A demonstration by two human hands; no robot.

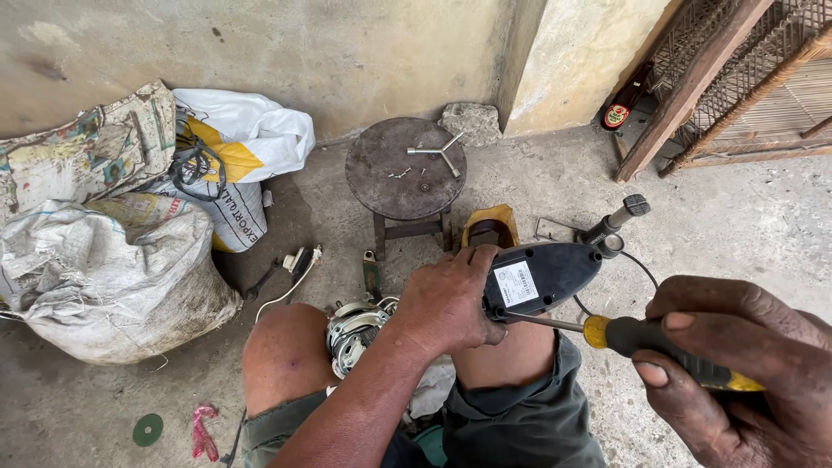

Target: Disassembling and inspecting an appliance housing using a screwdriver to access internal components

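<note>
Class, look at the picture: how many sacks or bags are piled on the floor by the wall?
3: a grey sack in front, a printed sack behind against the wall, and a white-and-yellow bag to their right. More may be hidden behind.
</note>
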